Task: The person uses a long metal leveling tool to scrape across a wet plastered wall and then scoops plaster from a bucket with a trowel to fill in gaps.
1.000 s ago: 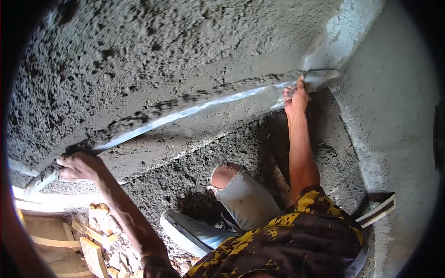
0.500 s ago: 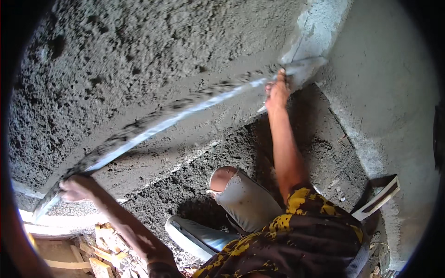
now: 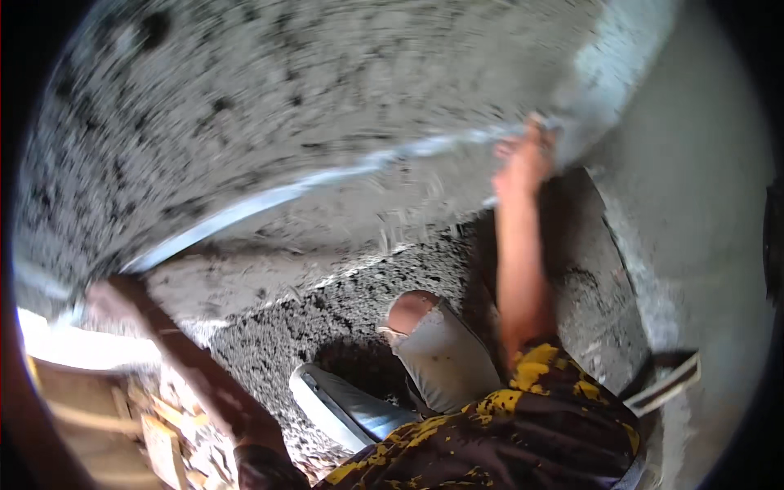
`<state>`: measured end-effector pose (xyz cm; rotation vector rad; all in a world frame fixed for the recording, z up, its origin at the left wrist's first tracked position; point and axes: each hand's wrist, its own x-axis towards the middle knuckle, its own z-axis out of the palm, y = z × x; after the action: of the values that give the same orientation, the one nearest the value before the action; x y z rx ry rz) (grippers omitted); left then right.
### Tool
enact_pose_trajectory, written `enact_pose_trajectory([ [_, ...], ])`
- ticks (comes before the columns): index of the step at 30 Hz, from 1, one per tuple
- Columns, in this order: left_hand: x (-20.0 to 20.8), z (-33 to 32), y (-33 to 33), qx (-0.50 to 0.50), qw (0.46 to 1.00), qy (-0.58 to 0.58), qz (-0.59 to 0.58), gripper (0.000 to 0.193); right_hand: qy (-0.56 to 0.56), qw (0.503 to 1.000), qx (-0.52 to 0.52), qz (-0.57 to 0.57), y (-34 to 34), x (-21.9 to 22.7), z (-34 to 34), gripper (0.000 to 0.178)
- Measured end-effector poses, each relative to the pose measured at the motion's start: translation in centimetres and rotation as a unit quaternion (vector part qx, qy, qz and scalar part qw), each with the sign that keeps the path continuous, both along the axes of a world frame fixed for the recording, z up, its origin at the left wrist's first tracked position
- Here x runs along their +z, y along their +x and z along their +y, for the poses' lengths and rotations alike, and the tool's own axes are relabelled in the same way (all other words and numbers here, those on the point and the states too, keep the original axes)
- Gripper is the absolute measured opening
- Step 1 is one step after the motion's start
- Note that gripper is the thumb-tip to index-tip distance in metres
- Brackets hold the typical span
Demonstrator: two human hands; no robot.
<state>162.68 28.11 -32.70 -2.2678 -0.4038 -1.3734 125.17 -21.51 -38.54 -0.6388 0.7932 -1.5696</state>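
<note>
A long, pale metal straightedge [image 3: 278,193] slants across a wall of wet grey mortar [image 3: 245,98], its right end higher in the picture. Near the lower left end my left hand [image 3: 114,300] is closed on the bar, blurred by motion. My right hand [image 3: 525,163] grips the other end close to the wall corner, its fingers partly smeared. Above the bar the mortar is rough and pitted. Below it lies a smoother band of mortar [image 3: 351,204].
A smooth grey wall [image 3: 694,163] meets the mortared one at the right. My bent knee [image 3: 412,314] in torn pale jeans is over the mortar-strewn ground [image 3: 327,314]. Broken wood pieces [image 3: 167,449] lie at lower left, and a pale-edged angular object [image 3: 665,384] stands at lower right.
The whole view has shifted and blurred. Both hands and the straightedge appear higher against the wall, the right hand farther right. Both hands keep their hold on the bar.
</note>
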Motion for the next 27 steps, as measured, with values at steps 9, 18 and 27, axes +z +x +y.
enact_pose_trajectory([
  [9, 3.4, 5.3, 5.1, -0.625, 0.415, -0.615, -0.244, 0.032, -0.015, 0.998, 0.058, 0.019, 0.5, 1.8, 4.0, 0.050],
  [18, -0.6, -3.3, -3.2, -0.357, 0.889, -0.245, -0.150, 0.029, -0.027, 0.996, 0.040, 0.070, -7.5, -2.5, -4.0, 0.049],
  [27, 11.6, 3.2, -5.6, -0.624, 0.455, -0.567, -0.287, 0.049, -0.020, 0.996, 0.076, 0.036, 0.5, 5.8, 10.4, 0.064],
])
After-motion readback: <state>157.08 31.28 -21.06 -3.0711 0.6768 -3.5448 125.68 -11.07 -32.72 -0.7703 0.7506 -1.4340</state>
